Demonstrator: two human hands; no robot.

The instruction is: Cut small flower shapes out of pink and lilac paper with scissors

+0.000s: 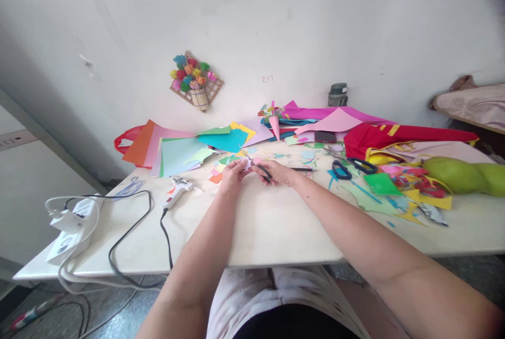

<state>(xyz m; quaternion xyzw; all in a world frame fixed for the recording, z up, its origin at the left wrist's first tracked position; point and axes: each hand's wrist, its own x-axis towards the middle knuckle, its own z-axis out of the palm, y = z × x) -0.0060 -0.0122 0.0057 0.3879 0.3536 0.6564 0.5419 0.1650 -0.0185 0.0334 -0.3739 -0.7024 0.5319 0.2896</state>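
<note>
Over the middle of the table, my right hand (276, 172) is closed around the dark handles of a pair of scissors (265, 171), blades pointing up and to the left. My left hand (235, 171) pinches a small pale lilac piece of paper (248, 164) right beside the blades. Whether the blades are cutting into the paper is too small to tell. Paper scraps (218, 173) in several colours lie just beyond both hands. A thin black stick-like thing (302, 169) rests to the right of my right hand.
A white glue gun (177, 192) with a black cord lies left, near a power strip (73, 231). Coloured sheets (177, 152) line the wall side. Large scissors (354, 167), a red cloth (394, 136) and a green rounded object (453, 175) are right. A pink paper cone (275, 126) stands behind.
</note>
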